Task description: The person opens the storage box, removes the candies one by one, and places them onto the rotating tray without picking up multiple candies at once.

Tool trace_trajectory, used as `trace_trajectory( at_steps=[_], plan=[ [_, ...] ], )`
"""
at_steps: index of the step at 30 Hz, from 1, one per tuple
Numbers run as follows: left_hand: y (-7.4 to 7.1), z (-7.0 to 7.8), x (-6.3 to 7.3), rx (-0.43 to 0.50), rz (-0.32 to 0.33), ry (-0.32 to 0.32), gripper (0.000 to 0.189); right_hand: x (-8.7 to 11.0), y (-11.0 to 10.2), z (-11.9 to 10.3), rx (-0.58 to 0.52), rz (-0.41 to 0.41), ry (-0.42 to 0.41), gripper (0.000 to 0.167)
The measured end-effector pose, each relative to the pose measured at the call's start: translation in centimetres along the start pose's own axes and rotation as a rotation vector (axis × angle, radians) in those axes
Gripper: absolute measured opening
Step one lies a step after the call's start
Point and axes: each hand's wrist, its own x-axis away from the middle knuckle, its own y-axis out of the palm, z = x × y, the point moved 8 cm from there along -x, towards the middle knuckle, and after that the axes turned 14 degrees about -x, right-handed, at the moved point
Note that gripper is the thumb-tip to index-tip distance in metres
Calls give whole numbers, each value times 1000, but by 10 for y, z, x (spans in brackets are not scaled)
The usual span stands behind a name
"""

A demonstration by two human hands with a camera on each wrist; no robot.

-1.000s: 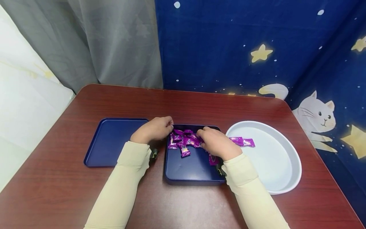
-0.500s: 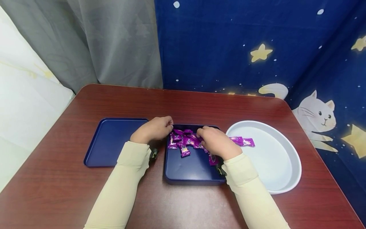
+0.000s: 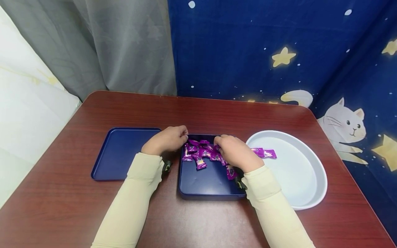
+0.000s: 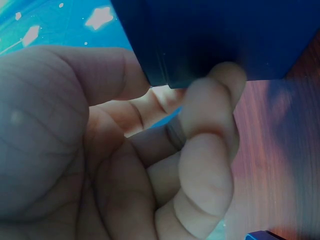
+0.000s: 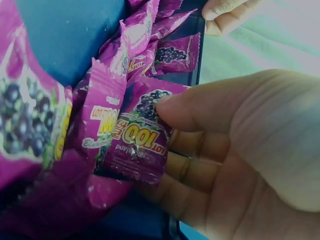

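A shallow dark blue box (image 3: 206,184) holds several purple-wrapped candies (image 3: 201,151), mostly heaped toward its far side. At the box's far left corner, my left hand (image 3: 167,139) grips the edge; in the left wrist view the thumb lies on one side of the box corner (image 4: 225,35), and curled fingers touch the other. Over the far right part of the box is my right hand (image 3: 237,151). The right wrist view shows it pinching a candy (image 5: 137,132) with printed blackcurrants, thumb on the wrapper's face. Other candies lie against it.
Left of the box lies a flat blue lid (image 3: 122,155), partly behind my left arm. A white oval tray (image 3: 297,186) stands to the right, bearing a couple of purple candies (image 3: 263,153). All rest on a reddish-brown table (image 3: 186,224); curtains hang behind it.
My right hand has shifted very slightly to the right, and the candies beneath its fingers show a little more. My left hand stays at the box corner.
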Motion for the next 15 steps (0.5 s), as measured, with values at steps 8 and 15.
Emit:
trace_trajectory(
  at_steps=[8, 15],
  plan=[
    [0, 0, 0, 4, 0, 3, 13, -1, -4, -1, -22, 27, 0, 18],
    [0, 0, 0, 2, -1, 3, 14, 0, -8, -3, -43, 32, 4, 19]
  ],
)
